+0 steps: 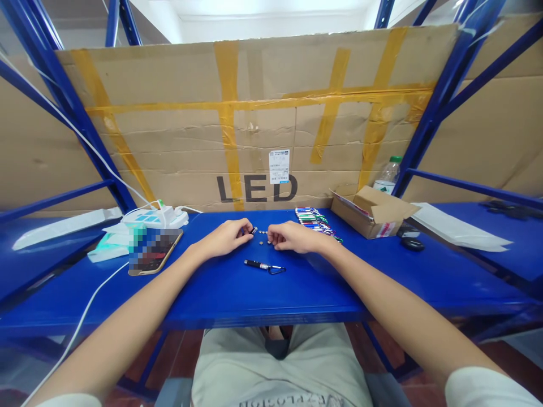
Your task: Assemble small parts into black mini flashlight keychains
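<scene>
Your light-coloured trousers (237,362) are at the bottom of the view, below the near edge of the blue table (237,299), and your bare forearms reach in over it from either side. Your left hand (231,236) is closed in a pinch on a small black tube (253,230), its end showing past your fingertips. Your right hand (292,237) is just across from it, fingers curled together and lowered to the table; you have small round discs (261,243) right by those fingertips, but I cannot tell whether you grip one. The discs lie loose between your two hands.

Nearer to you on the table lies a black pen-shaped light (255,264) with a black clip (277,270) at its right end. Beyond your right hand you have a row of coloured pen-shaped pieces (311,217), then an open cardboard box (373,217) and a black mouse (412,243). To your left are a phone (163,254), partly blurred out, and a white power strip (148,217). A taped cardboard panel (186,147) marked "LED" stands behind.
</scene>
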Available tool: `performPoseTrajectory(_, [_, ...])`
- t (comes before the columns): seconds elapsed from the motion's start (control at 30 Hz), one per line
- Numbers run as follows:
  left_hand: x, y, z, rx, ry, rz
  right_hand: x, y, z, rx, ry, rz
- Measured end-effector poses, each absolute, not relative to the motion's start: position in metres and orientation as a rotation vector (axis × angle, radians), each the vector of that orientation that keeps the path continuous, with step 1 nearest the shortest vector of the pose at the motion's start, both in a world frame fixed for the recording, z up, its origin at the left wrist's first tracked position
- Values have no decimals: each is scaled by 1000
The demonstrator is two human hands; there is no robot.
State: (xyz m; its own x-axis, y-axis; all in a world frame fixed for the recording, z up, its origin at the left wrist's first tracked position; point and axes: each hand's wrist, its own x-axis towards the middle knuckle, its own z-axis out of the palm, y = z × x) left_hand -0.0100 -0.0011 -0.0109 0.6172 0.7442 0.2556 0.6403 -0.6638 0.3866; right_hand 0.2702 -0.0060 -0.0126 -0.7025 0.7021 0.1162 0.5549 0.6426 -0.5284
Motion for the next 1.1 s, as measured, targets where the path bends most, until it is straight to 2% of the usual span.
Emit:
performPoseTrajectory(0.2, [-10, 1, -14, 2546, 1089, 611, 269, -8, -12, -989, -2536, 610])
performPoseTrajectory(0.6, [1, -13, -7, 2518, 1006, 685, 254, -14, -14, -715, -1989, 771])
performPoseTrajectory(1.1, [4, -18, -6, 2554, 962, 704, 250, -20, -13, -684, -2028, 714])
